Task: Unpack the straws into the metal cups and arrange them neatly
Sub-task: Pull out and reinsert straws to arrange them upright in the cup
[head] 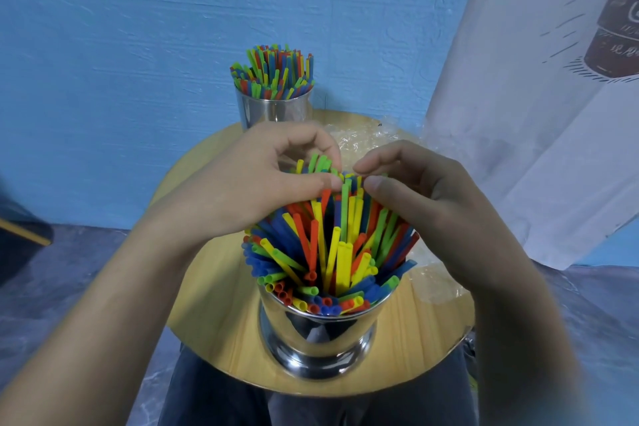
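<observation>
While pinching the straws (340, 252) above the near metal cup (316, 335) with left hand (249, 183) and right hand (432, 197), bunching them inward. Probably risking toppling that cup by pushing sideways.

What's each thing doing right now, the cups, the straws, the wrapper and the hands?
Near metal cup: upright, packed full.
Near straws: splayed outward, tips uneven.
Far metal cup: upright, full too.
Plastic wrapper: crumpled, behind the hands.
Left hand: curled round straw tips.
Right hand: pinching straw tips.
</observation>
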### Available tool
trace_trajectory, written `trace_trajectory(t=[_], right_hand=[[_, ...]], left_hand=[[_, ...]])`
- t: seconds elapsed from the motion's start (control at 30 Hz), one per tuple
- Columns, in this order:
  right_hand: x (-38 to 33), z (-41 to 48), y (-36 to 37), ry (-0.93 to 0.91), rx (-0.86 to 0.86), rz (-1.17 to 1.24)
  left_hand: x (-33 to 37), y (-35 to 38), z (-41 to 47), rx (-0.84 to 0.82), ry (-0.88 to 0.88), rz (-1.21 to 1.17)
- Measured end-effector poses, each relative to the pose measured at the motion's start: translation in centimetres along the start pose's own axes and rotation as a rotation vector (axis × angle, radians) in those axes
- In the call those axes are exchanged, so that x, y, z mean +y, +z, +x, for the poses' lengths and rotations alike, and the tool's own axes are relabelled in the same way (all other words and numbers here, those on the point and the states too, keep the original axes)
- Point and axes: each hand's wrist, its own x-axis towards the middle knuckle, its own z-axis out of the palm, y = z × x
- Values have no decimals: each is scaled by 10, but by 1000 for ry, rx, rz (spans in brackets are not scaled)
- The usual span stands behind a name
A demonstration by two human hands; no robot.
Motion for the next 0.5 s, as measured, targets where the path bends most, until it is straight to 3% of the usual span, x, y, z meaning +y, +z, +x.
trace_trajectory(t=[0.23, 0.5], right_hand=[[-3, -1, 0, 2, -20, -3], [-4, -1, 1, 16, 10, -13]], left_hand=[[-1, 2, -1, 32, 12, -62], [5, -2, 4, 208, 94, -179]])
